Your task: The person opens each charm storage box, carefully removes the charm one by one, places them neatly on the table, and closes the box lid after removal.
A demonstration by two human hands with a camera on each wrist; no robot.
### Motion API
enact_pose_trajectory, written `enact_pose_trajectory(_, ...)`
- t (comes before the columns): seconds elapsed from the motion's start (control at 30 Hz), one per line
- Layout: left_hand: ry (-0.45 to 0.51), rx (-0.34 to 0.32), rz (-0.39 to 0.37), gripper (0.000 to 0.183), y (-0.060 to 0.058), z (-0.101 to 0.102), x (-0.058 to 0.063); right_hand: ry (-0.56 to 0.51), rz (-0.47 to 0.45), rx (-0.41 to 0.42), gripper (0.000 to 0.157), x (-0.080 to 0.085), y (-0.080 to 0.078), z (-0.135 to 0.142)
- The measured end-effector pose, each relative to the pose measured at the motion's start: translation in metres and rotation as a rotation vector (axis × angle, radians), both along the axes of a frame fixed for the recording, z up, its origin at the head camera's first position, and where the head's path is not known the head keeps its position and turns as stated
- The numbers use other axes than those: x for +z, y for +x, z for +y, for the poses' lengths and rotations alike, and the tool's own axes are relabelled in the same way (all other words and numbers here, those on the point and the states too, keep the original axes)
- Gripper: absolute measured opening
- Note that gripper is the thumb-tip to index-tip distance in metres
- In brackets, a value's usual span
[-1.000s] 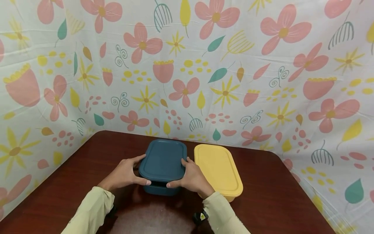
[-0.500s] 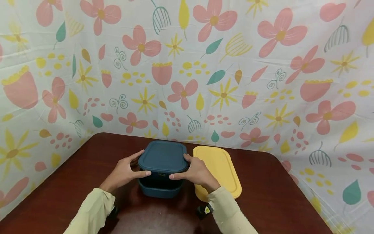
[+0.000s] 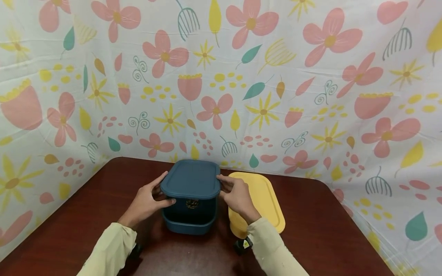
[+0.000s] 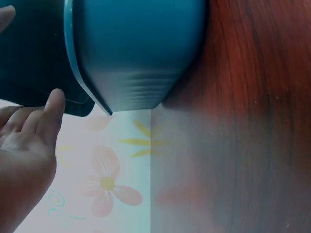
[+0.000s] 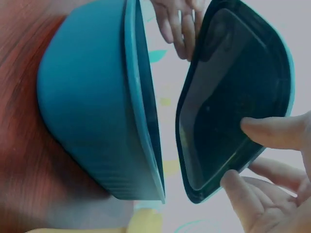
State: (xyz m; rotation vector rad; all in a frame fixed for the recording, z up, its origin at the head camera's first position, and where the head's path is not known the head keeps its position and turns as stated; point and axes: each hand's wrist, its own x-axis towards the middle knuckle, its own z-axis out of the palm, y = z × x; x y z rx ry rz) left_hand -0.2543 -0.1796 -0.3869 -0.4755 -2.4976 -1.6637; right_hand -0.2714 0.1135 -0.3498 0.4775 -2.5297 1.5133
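Observation:
Both hands hold a dark blue lid [image 3: 191,178] raised over a blue food container [image 3: 190,229] on the table. My left hand [image 3: 145,201] grips the lid's left side, its thumb at the near left corner. On the opposite side, my right hand [image 3: 239,195] pinches the lid's right edge. In the right wrist view a gap separates the lid's dark underside [image 5: 228,97] from the container rim [image 5: 138,97], and fingers [image 5: 272,132] overlap that underside. The left wrist view shows the container's ridged outer wall [image 4: 141,48] beside the lid.
A yellow container with a yellow lid [image 3: 260,195] stands just right of the blue one, partly behind my right hand. The dark reddish wooden table [image 3: 321,230] ends at a flower-patterned cloth [image 3: 214,76] behind. A small black device [image 3: 243,245] sits at my right wrist.
The blue lid has risen from close over the container, widening the gap at the near side and showing the dark interior. Both hands have moved up with it; the right hand has shifted along its edge.

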Motion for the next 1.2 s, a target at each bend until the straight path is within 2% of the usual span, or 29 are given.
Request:
enact_pose_trajectory(0.13, 0.004, 0.077, 0.111, 0.082, 0.005, 0.001, 0.001, -0.039, 0.079, -0.047, 0.038, 0.004, -0.002, -0.002)
enact_pose_trajectory(0.33, 0.032, 0.179, 0.289, 0.070, 0.009, 0.001, 0.000, -0.118, 0.161, -0.059, 0.033, 0.008, 0.000, -0.005)
enact_pose_trajectory(0.57, 0.109, 0.256, 0.437, 0.066, 0.016, 0.003, 0.005, -0.173, 0.188, -0.060, 0.028, 0.011, 0.004, -0.006)
enact_pose_trajectory(0.7, 0.068, 0.297, 0.559, 0.065, 0.020, 0.008, 0.013, -0.218, 0.228, -0.081, 0.025, 0.013, 0.006, -0.006)
enact_pose_trajectory(0.87, 0.033, 0.300, 0.750, 0.071, 0.020, 0.012, 0.016, -0.272, 0.246, -0.123, 0.022, 0.015, 0.010, -0.009)
enact_pose_trajectory(0.93, 0.039, 0.289, 0.776, 0.076, 0.020, 0.011, 0.017, -0.294, 0.239, -0.134, 0.023, 0.015, 0.011, -0.011)
enact_pose_trajectory(1.07, 0.035, 0.268, 0.758, 0.081, 0.021, 0.008, 0.022, -0.335, 0.223, -0.149, 0.029, 0.014, 0.011, -0.013)
enact_pose_trajectory(1.2, 0.026, 0.262, 0.774, 0.083, 0.022, 0.003, 0.027, -0.382, 0.215, -0.125, 0.022, 0.016, 0.011, -0.017)
